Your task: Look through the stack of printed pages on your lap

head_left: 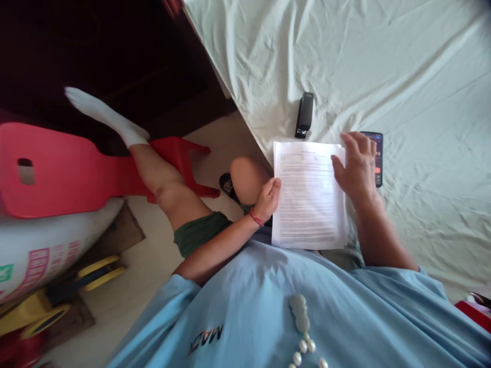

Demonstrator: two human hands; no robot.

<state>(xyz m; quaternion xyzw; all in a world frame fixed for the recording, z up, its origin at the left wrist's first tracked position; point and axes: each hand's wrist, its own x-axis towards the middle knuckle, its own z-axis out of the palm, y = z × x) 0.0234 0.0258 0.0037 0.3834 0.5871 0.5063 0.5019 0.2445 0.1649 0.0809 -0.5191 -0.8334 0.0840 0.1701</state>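
A stack of printed paper sheets (309,199) lies in front of my body at the edge of the bed or table covering. My left hand (268,198) grips the stack's left edge, thumb on top and the other fingers hidden beneath. Over the upper right corner of the sheets is my right hand (356,166), open, its thumb apart from the other fingers. Whether its fingertips touch the paper I cannot tell. A black stapler (306,113) rests just above the stack. Partly behind my right hand lies a phone (379,159) with a lit screen.
Pale wrinkled cloth (414,76) spreads under the phone and stapler. On the left, a bare leg with a white sock (103,115) stretches over a red plastic stool (176,153). A red chair (57,174), a white printed sack (49,250) and a yellow object (30,312) stand beyond it.
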